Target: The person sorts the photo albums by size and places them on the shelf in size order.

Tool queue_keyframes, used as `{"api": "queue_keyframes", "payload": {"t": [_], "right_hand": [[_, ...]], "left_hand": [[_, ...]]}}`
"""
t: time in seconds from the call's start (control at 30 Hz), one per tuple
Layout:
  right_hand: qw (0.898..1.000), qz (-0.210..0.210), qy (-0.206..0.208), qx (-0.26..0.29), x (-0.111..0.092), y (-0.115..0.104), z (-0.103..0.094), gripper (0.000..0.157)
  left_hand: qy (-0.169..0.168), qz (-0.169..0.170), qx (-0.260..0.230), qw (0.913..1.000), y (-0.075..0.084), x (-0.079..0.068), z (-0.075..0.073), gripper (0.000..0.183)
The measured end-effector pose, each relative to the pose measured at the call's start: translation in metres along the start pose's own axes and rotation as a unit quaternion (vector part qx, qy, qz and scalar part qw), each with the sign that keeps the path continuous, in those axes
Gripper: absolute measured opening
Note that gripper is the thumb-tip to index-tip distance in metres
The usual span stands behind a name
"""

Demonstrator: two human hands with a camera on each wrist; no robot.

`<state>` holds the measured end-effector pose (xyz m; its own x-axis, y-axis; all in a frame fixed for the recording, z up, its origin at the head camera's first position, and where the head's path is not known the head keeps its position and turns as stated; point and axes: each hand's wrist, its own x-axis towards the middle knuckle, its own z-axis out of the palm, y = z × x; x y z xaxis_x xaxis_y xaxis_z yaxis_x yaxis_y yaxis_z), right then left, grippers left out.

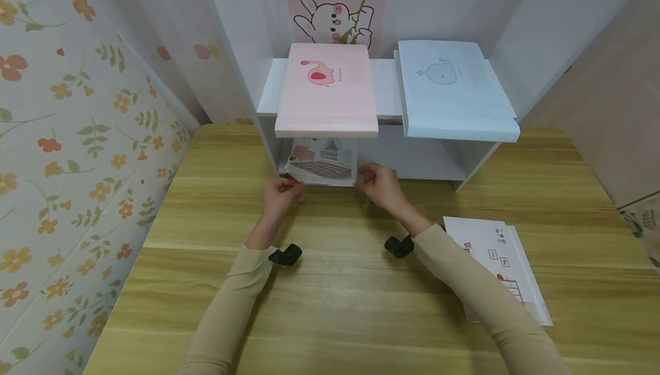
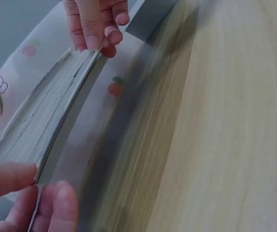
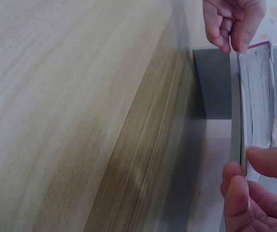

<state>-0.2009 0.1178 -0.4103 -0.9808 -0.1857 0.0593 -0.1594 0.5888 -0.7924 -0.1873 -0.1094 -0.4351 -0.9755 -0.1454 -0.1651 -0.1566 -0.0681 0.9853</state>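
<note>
A thick book (image 1: 322,160) with a picture cover lies flat on the lower level of a white shelf unit (image 1: 428,160), near its front edge. My left hand (image 1: 281,194) pinches the book's front left corner. In the left wrist view its thumb (image 2: 13,178) lies on top, with the fingers below. At the front right corner my right hand (image 1: 380,185) pinches the same book, thumb (image 3: 273,162) above and fingers underneath. The layered page edge (image 3: 256,96) faces me between the two hands. A pink book above hides the back of this one in the head view.
Overhead, the pink book (image 1: 327,89) with an elephant and a pale blue book (image 1: 454,89) with a whale lie on the upper shelf, jutting out over its front. White printed pieces (image 1: 484,237) lie on the wooden table (image 1: 335,306) under my right forearm. A floral curtain (image 1: 67,163) hangs at left.
</note>
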Motion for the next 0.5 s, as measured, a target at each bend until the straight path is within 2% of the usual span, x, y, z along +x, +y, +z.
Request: {"api": "queue_keyframes", "payload": {"t": [0.17, 0.33, 0.5], "right_hand": [[1.0, -0.002, 0.009, -0.01, -0.002, 0.002, 0.0, 0.031], [1.0, 0.003, 0.014, -0.009, -0.006, 0.001, -0.004, 0.03], [1.0, -0.009, 0.018, -0.009, -0.011, 0.001, -0.008, 0.028]], "left_hand": [[-0.026, -0.016, -0.006, 0.9995, -0.001, -0.002, -0.001, 0.015], [-0.034, -0.02, -0.009, 0.9992, -0.003, -0.005, -0.003, 0.017], [-0.047, -0.02, -0.005, 0.9987, -0.006, -0.008, -0.004, 0.017]]}}
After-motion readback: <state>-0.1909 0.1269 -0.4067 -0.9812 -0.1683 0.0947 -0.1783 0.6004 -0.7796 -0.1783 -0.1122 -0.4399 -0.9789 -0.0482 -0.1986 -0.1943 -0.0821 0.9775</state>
